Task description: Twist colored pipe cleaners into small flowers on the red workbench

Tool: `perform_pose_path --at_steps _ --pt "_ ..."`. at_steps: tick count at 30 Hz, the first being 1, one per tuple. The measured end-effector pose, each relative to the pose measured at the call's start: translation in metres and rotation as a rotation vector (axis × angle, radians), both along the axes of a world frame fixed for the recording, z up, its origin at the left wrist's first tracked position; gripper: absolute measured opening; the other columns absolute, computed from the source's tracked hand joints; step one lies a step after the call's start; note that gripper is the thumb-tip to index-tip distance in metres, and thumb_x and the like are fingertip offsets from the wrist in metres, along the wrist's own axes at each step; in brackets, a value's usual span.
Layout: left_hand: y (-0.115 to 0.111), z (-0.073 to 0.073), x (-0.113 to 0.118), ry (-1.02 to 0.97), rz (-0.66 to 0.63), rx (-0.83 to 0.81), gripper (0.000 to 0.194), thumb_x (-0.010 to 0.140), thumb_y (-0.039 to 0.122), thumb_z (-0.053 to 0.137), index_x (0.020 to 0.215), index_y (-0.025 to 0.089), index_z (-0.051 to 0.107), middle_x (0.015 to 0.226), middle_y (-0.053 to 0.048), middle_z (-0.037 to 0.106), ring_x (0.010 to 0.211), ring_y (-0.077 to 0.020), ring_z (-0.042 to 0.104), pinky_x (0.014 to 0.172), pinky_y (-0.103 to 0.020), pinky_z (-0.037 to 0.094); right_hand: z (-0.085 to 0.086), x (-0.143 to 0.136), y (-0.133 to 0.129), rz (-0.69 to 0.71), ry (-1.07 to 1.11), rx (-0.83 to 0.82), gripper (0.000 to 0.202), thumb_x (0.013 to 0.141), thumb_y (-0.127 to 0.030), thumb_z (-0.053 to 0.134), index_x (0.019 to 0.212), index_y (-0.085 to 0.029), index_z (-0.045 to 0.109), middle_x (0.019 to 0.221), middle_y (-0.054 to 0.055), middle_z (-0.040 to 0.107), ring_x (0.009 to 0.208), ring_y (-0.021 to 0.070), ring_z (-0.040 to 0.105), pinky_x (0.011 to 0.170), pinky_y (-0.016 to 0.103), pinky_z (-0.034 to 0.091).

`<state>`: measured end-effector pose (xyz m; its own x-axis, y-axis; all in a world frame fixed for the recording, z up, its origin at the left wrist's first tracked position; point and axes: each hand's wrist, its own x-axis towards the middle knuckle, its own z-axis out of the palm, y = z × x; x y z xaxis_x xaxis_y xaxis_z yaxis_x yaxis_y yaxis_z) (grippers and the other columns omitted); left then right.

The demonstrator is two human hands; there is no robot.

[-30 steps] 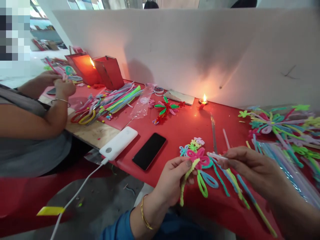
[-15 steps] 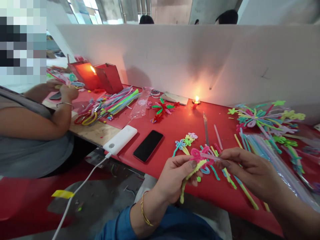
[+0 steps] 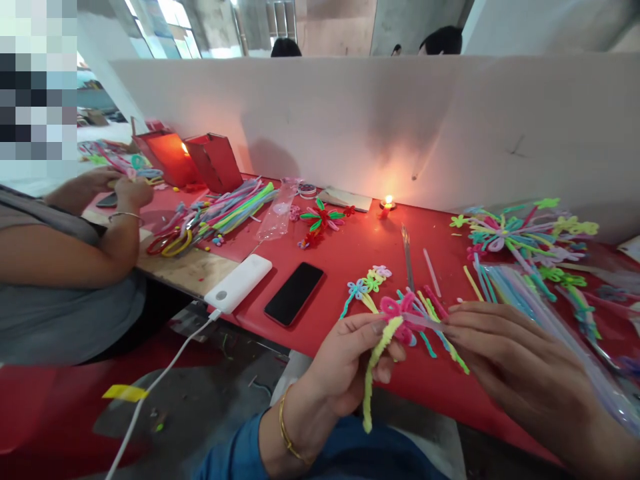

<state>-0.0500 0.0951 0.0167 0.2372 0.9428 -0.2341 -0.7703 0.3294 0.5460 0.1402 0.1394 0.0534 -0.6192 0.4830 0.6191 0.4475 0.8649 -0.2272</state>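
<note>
My left hand pinches a pink pipe-cleaner flower with a yellow fuzzy stem that hangs down below the fingers. My right hand is closed on the end of a thin translucent pale-pink stick, whose other end touches the pink flower. The right fingertips are partly hidden behind the back of that hand. Just beyond the hands lie a blue pipe-cleaner flower, a green one and several coloured pipe-cleaner pieces.
A lit candle burns near the white partition. A black phone and white power bank lie left. Scissors and pipe-cleaner bundles are farther left, beside a co-worker's arms. Bagged pipe cleaners lie right.
The yellow stem has swung to hang more steeply. My right hand has turned, its back now showing more, and moved slightly lower. The stick still meets the pink flower.
</note>
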Motion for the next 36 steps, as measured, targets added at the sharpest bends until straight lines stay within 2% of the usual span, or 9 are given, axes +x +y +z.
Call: perform_pose_path --at_steps 4,6,9,12,19,22,26,31,36 --pt "0.002 -0.003 -0.001 -0.034 -0.034 -0.011 0.019 0.07 0.029 0.066 0.065 0.011 0.064 0.051 -0.001 0.061 0.035 -0.0038 0.045 0.037 -0.015 0.031 0.003 0.01 -0.001 0.053 -0.12 0.055 0.034 0.078 -0.011 0.05 0.104 -0.029 0.058 0.091 -0.001 0.069 0.091 0.0182 0.061 0.079 0.033 0.05" --pt "0.003 -0.004 -0.001 -0.054 -0.046 -0.017 0.019 0.07 0.029 0.065 0.066 0.011 0.063 0.051 -0.001 0.061 0.035 -0.0036 0.044 0.037 -0.015 0.03 0.004 0.011 0.0 0.049 -0.144 0.076 0.03 0.077 -0.007 0.051 0.101 -0.024 0.059 0.094 0.001 0.068 0.095 0.0174 0.059 0.081 0.03 0.049" --pt "0.003 -0.005 0.0 -0.07 -0.035 -0.044 0.018 0.07 0.028 0.064 0.067 0.011 0.063 0.052 -0.001 0.06 0.035 -0.0034 0.044 0.037 -0.014 0.031 0.009 0.006 0.004 0.057 -0.097 0.142 0.023 0.077 -0.004 0.052 0.09 -0.02 0.06 0.086 0.002 0.068 0.089 0.0163 0.06 0.081 0.028 0.048" --pt "0.004 -0.004 0.001 -0.062 -0.024 -0.068 0.017 0.071 0.028 0.063 0.067 0.012 0.063 0.054 -0.001 0.061 0.036 -0.0035 0.045 0.037 -0.014 0.031 0.011 0.0 0.007 0.08 -0.019 0.167 0.021 0.076 -0.002 0.052 0.085 -0.02 0.058 0.077 0.001 0.068 0.08 0.0149 0.061 0.077 0.027 0.049" --pt "0.004 -0.003 0.003 -0.004 0.007 -0.087 0.024 0.077 0.026 0.052 0.063 0.009 0.064 0.056 -0.002 0.061 0.037 -0.0034 0.047 0.039 -0.014 0.034 0.002 0.007 0.009 -0.008 0.053 -0.027 0.015 0.08 -0.01 0.052 0.088 -0.022 0.054 0.078 0.002 0.066 0.076 0.0133 0.063 0.068 0.023 0.051" --pt "0.004 -0.002 0.005 0.014 0.023 -0.092 0.025 0.077 0.026 0.051 0.065 0.009 0.065 0.059 -0.003 0.062 0.038 -0.0035 0.048 0.039 -0.014 0.034 0.003 0.005 0.007 -0.022 0.055 -0.057 0.011 0.08 -0.013 0.051 0.085 -0.022 0.054 0.074 0.001 0.066 0.07 0.0128 0.063 0.062 0.022 0.051" --pt "0.004 0.001 0.006 0.054 -0.002 -0.055 0.021 0.074 0.027 0.055 0.066 0.01 0.065 0.059 -0.003 0.062 0.038 -0.0039 0.048 0.038 -0.014 0.031 0.005 -0.003 0.008 -0.031 0.021 0.004 0.008 0.081 -0.015 0.051 0.081 -0.022 0.055 0.068 0.001 0.065 0.065 0.0134 0.063 0.059 0.025 0.05" --pt "0.004 0.002 0.004 0.136 -0.036 -0.051 0.017 0.068 0.025 0.06 0.065 0.009 0.064 0.056 -0.003 0.06 0.036 -0.0036 0.044 0.037 -0.015 0.028 0.005 -0.004 0.009 0.009 0.018 0.076 0.014 0.079 -0.007 0.052 0.081 -0.021 0.056 0.071 0.002 0.066 0.071 0.0139 0.061 0.068 0.027 0.05" --pt "0.005 0.0 0.002 0.143 -0.026 -0.062 0.012 0.068 0.019 0.06 0.063 0.009 0.062 0.051 -0.001 0.053 0.045 -0.005 0.046 0.037 -0.013 0.026 0.009 0.0 0.004 0.035 -0.039 0.137 0.019 0.078 -0.004 0.05 0.084 -0.02 0.059 0.076 0.003 0.068 0.076 0.0149 0.061 0.073 0.028 0.049"
